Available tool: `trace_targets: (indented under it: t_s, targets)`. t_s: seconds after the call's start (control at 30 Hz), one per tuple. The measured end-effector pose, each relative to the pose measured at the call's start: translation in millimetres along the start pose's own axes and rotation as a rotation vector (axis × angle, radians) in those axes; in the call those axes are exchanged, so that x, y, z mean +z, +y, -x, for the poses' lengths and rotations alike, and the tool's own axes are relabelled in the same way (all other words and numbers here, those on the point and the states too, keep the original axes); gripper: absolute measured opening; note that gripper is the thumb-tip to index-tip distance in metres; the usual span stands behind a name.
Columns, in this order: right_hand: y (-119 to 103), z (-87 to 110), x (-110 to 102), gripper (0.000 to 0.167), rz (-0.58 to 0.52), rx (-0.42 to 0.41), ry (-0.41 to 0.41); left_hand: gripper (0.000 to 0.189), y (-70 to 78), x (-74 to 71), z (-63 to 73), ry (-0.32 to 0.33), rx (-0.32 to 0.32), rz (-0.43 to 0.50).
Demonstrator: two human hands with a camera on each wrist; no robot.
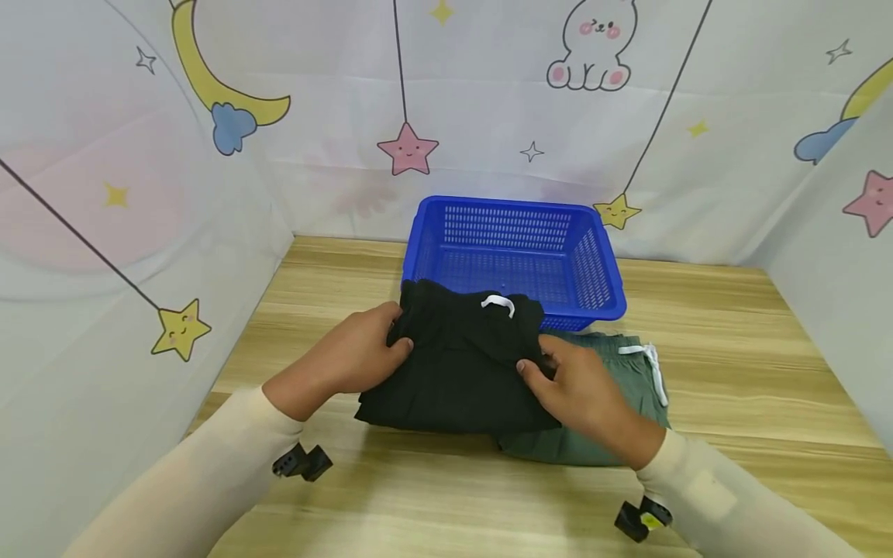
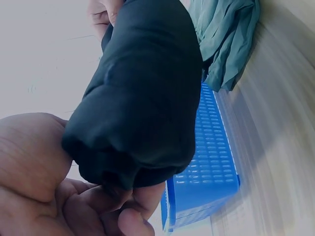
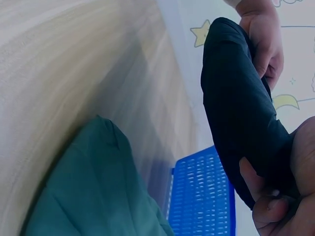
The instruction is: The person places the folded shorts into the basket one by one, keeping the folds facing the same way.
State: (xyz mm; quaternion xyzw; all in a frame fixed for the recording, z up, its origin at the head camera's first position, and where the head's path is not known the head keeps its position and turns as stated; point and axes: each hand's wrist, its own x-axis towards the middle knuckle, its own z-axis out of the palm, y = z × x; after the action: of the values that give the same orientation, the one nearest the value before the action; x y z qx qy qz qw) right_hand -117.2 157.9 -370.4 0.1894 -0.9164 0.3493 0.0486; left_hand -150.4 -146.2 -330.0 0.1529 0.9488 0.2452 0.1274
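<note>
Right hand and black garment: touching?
Touching: head view shows the right hand gripping the black garment at its side, thumb on top.

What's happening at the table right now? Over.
Left hand and right hand both gripping black garment, held above table. Blue basket beyond it. Green garment lying on table. Nothing visibly in the way.

No readable text, no legible labels or brands, no numbers, no signs
</note>
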Motion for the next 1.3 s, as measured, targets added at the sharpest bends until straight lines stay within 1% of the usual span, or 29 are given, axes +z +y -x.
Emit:
trace_targets:
  t_s: [0.17, 0.23, 0.37, 0.53, 0.6, 0.77, 0.9, 1.1, 1.3]
  targets:
    - [-1, -4.8, -7, 0.012, 0.020, -0.002, 0.039, 0.056, 3.5, -4.3, -5.0, 0.015, -0.002, 0.007]
    - [-2, -6.8, -10, 0.010, 0.035, 0.003, 0.047, 0.057, 4.5, -5.3, -7.4, 0.021, 0.000, 0.010]
    - [-3, -10.6, -15, 0.011, 0.039, 0.030, 0.030, 0.058, 6.7, -6.2, -13.1, 0.027, -0.008, 0.032]
    - [-3, -14.4, -21, 0.029, 0.045, 0.051, 0.026, 0.059, 9.9, -7.1, -20.9, 0.029, -0.014, 0.048]
    - [-2, -16.0, -23, 0.033, 0.052, 0.053, 0.033, 0.059, 11.0, -7.5, -23.7, 0.029, -0.013, 0.056]
    - [1, -21.4, -27, 0.024, 0.056, 0.073, 0.038, 0.060, 14.2, -8.8, -30.7, 0.038, -0.019, 0.095]
    - [5, -26.5, -30, 0.022, 0.054, 0.096, 0.035, 0.060, 16.0, -9.3, -37.7, 0.053, -0.032, 0.121]
    - [11, -35.1, -33, 0.016, 0.068, 0.105, 0.048, 0.060, 18.1, -8.2, -51.1, 0.078, -0.046, 0.145]
    - [16, -43.6, -35, 0.024, 0.102, 0.106, 0.066, 0.061, 22.8, -7.1, -62.6, 0.094, -0.046, 0.142]
